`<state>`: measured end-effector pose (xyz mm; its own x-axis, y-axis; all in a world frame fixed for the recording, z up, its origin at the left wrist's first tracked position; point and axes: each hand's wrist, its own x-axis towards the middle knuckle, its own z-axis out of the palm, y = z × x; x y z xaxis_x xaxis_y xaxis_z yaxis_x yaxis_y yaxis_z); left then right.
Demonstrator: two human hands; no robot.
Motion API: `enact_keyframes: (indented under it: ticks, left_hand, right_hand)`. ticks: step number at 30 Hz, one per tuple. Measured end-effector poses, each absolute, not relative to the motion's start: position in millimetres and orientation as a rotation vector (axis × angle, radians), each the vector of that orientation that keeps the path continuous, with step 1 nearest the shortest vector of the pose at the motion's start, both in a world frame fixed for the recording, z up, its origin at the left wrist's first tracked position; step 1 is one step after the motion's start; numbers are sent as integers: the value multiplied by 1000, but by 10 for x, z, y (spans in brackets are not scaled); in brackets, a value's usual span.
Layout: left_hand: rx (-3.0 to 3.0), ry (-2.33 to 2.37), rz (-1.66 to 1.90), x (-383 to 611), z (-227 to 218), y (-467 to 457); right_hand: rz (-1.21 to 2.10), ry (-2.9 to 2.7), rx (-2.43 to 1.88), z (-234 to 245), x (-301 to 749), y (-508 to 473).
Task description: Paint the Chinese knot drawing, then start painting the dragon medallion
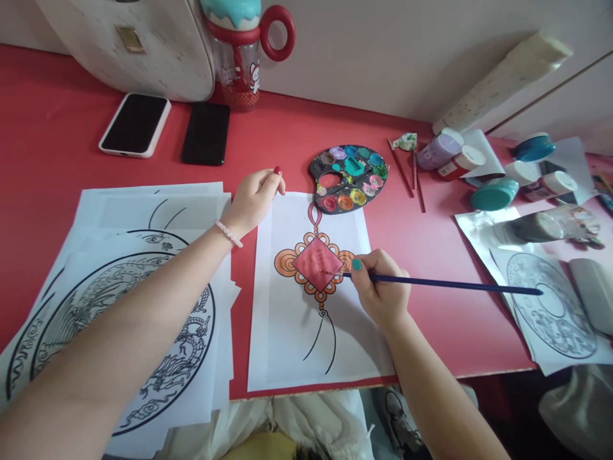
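Note:
My right hand (380, 284) is closed round a long, thin dark-blue paintbrush (454, 283). The brush lies nearly level, its tip touching or just above the red diamond in the middle of a printed knot drawing (316, 259). Orange paint covers the loops around that diamond, and the two tassel lines below are bare black outlines. My left hand (256, 201) rests in a loose fist by the top left corner of the drawing's white sheet (282, 345), with nothing visible in it. A black paint palette (330, 167) with several filled wells overlaps the sheet's top edge.
Printed sheets (201, 390) with dragon circles lie under my left forearm. Two phones (205, 134), a cup with a red handle (239, 70) and a white bag (129, 48) stand behind. Thin brushes (405, 167), paint jars (440, 148) and a water cup (531, 227) fill the right.

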<state>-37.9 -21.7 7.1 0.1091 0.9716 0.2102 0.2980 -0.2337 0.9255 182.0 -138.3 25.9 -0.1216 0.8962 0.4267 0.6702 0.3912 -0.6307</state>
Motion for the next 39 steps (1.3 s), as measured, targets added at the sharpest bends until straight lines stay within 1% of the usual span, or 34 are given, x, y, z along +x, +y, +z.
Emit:
enact_keyframes:
  ticks: [3,7,13,21,24,34,39]
  left_hand:
    - [1653,1255,1154,-380,66,-212]
    - [1647,1243,1152,-383,44,-201]
    - [1633,1238,1151,-387,56,-213]
    - [1667,1250,1144,-389,44,-204]
    - [1677,1254,1150,-392,29,-199]
    - [1608,1166,1168,-383,49,-214]
    - [1597,1168,1160,-379,49,-206]
  right_hand:
    - [391,-1875,-1357,250,1820,-1389]
    - [335,-1934,-1371,265,1809,-1368]
    - [321,-1862,-1377,295,1829,-1344]
    - [529,-1679,-1325,192,1903,-1336]
    - [552,-1672,-1311,168,1927,-1324]
    - [394,-1662,-1408,193,2013,-1119]
    - [255,-1832,-1501,315,2061,-819]
